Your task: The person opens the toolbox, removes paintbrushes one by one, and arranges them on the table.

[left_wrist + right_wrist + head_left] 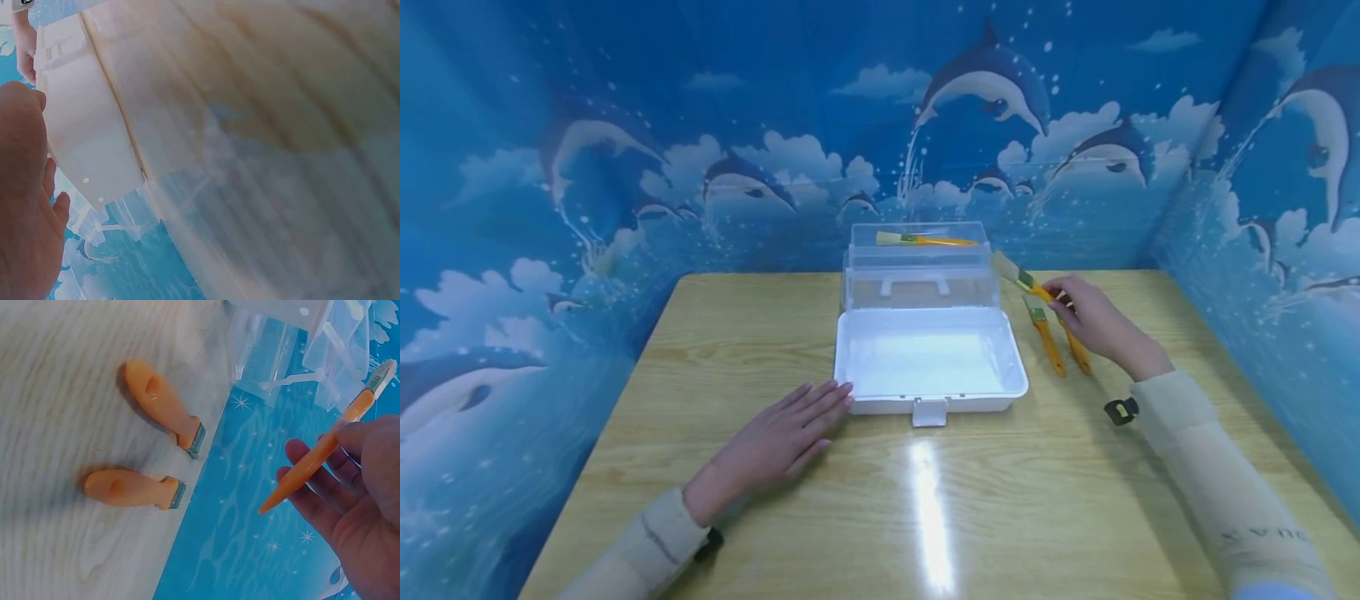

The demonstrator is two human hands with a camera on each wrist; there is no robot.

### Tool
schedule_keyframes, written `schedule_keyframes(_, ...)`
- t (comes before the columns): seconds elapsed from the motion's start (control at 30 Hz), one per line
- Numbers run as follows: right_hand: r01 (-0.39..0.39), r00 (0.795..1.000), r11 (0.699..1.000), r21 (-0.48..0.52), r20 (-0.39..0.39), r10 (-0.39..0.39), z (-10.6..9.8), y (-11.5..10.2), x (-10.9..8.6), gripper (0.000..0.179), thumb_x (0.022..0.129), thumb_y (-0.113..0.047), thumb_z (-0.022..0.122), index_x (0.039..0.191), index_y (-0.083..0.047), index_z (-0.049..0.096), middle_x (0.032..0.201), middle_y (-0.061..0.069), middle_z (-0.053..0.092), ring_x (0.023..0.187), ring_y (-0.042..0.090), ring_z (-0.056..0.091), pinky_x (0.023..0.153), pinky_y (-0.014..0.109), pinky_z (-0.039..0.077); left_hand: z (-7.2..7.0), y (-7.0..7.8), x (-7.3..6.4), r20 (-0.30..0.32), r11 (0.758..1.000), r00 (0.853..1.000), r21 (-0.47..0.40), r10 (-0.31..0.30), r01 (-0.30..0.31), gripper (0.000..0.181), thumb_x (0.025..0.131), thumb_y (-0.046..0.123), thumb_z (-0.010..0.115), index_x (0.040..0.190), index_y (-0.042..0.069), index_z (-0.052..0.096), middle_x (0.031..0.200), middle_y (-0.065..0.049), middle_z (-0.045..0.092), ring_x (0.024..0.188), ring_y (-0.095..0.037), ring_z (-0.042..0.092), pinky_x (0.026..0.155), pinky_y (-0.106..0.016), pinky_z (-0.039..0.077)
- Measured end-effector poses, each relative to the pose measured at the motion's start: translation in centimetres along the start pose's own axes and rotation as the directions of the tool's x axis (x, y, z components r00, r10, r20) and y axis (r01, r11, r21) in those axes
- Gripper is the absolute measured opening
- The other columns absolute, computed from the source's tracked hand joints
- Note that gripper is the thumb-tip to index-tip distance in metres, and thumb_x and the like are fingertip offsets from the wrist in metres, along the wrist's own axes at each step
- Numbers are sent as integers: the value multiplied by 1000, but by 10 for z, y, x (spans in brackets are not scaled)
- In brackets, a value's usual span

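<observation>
A white plastic box with its clear lid raised stands mid-table. My left hand lies at its front left corner, the fingers extended and their tips touching the rim. To the right of the box, my right hand pinches a flat paintbrush by its orange handle, raised off the table with the pale bristles toward the lid. Below it, one paintbrush and another paintbrush lie side by side on the table, handles toward me. A further paintbrush rests crosswise in the clear upper part.
The wooden table ends at a blue dolphin-print curtain behind and on both sides. A latch juts from the front of the box toward me. A white handle shows through the clear lid.
</observation>
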State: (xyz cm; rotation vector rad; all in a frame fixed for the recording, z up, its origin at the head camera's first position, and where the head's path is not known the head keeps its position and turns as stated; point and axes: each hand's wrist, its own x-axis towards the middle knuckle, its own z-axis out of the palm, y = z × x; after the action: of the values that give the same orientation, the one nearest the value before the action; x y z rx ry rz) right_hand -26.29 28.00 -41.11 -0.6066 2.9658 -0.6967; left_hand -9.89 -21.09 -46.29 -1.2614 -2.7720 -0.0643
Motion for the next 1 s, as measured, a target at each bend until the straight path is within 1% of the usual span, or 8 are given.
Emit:
schedule_keyframes(0.2, -36, 999, 999, 18, 23, 35, 4, 6, -1, 30, 107, -3, 47, 134, 7, 50, 125, 27, 56, 109, 40, 59, 91, 58, 55, 0, 1, 0, -3, 1000, 1000, 1, 1, -1, 61, 109, 33, 44, 163, 13, 22, 171, -1, 15, 157, -21, 16, 128, -46, 22)
schedule_keyframes(0.43, -67, 997, 997, 38, 28, 66, 5, 11, -5, 31, 107, -2, 45, 136, 6, 49, 125, 27, 57, 110, 40, 60, 89, 58, 56, 0, 1, 0, -13, 1000, 1000, 9, 6, -6, 61, 109, 33, 45, 162, 12, 23, 171, -2, 16, 157, -21, 17, 127, -47, 24)
schedule_keyframes(0.7, -67, 997, 997, 32, 26, 66, 5, 19, -9, 32, 106, -2, 48, 137, 7, 49, 124, 27, 58, 108, 41, 61, 87, 56, 58, 0, 1, 0, -4, 1000, 1000, 0, -3, 3, 61, 109, 33, 44, 162, 13, 23, 171, -2, 15, 157, -21, 16, 129, -44, 18)
schedule_keyframes(0.8, -69, 997, 997, 32, 22, 68, 5, 23, -10, 31, 105, -1, 49, 135, 8, 50, 123, 28, 58, 108, 42, 61, 86, 56, 58, -1, 2, -1, -5, 1000, 1000, 5, -2, 2, 61, 109, 33, 44, 162, 12, 23, 171, -2, 15, 157, -21, 16, 129, -44, 19)
schedule_keyframes(1.0, -63, 998, 997, 40, 28, 62, 7, 31, -13, 30, 105, 0, 50, 133, 10, 51, 122, 30, 59, 107, 43, 62, 89, 59, 56, -1, 2, 0, -3, 1000, 1000, 0, -3, 3, 61, 109, 32, 44, 163, 12, 23, 171, -1, 15, 157, -21, 16, 129, -43, 19)
